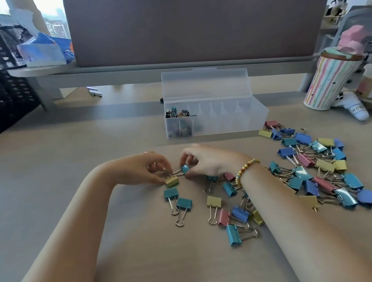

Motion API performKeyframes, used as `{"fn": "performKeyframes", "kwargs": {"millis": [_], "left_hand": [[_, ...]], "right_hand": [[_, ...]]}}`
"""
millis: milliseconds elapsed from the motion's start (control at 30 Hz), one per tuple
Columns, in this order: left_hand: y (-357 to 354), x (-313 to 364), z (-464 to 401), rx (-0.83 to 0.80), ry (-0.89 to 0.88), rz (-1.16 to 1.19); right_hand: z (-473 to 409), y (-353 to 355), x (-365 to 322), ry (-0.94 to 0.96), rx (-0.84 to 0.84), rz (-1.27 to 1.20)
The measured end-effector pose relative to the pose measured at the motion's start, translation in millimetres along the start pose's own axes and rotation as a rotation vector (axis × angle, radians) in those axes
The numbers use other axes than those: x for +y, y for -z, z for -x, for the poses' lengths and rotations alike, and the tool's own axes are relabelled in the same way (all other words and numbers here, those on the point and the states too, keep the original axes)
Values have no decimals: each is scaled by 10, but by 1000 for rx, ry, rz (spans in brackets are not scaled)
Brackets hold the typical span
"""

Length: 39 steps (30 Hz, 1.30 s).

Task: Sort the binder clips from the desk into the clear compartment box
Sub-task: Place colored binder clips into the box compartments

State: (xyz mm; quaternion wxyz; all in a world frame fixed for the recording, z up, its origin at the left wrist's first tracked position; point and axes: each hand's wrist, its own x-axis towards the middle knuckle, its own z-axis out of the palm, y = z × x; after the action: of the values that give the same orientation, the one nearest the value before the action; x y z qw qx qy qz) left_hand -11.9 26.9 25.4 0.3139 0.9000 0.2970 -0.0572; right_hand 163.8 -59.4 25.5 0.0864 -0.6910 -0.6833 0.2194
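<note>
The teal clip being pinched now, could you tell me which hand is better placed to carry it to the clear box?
Probably the right hand: it already pinches the teal clip, and the clear compartment box lies ahead, slightly to its side. The left hand is busy holding the yellow clip.

Both bare forearms reach forward over the desk [51, 162] and angle inward, so the hands nearly meet just short of the clear box [214, 115]. The left hand [147, 168] curls its fingers, pinching a yellow clip [172, 181]. The right hand [206, 161], beaded bracelet [244, 170] at its wrist, pinches a teal clip [185, 169].
</note>
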Motion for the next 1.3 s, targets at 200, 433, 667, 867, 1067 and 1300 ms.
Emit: {"fn": "performKeyframes", "kwargs": {"millis": [200, 433, 667, 867, 1067, 1300], "left_hand": [[-54, 49, -124, 62, 31, -178], [244, 226, -347, 313, -10, 253], [414, 335, -722, 697, -10, 514], [467, 357, -1057, 857, 46, 385], [614, 373, -1442, 921, 78, 243], [656, 262, -1691, 918, 111, 257]], "right_hand": [[-14, 39, 117, -78, 72, -12], [-120, 497, 291, -16, 364, -529], [-356, 741, 538, -70, 617, -852], [-687, 852, 618, -135, 789, -418], [-1087, 1002, 662, -96, 592, 191], [-1338, 1005, 666, -124, 310, 274]]}}
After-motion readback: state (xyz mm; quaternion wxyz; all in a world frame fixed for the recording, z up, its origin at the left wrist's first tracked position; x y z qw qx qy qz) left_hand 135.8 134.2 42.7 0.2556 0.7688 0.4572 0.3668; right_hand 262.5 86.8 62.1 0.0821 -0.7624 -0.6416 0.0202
